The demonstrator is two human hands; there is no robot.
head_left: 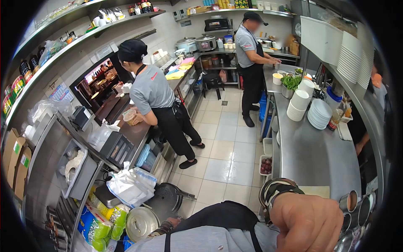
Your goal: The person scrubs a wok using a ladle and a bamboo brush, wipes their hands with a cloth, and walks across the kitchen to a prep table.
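Observation:
My right hand (308, 221) is large at the lower right, close to the camera, with its fingers curled down and closed; anything inside them is hidden. It is over the near end of the steel counter (312, 157), beside a pale board (315, 191) and metal containers (348, 201). A camouflage sleeve cuff (279, 191) is at its wrist. My left hand (171, 222) is low at the bottom centre, small and dark, near a round metal lid (142, 223) and a black stool (166, 200). Its fingers are too unclear to read.
One co-worker (153, 94) handles a plastic tub (129, 116) at the left counter. Another (247, 54) stands at the far end of the right counter. White bowls (299, 103) and plates (320, 113) are stacked there. Tiled floor (218, 155) runs between the counters.

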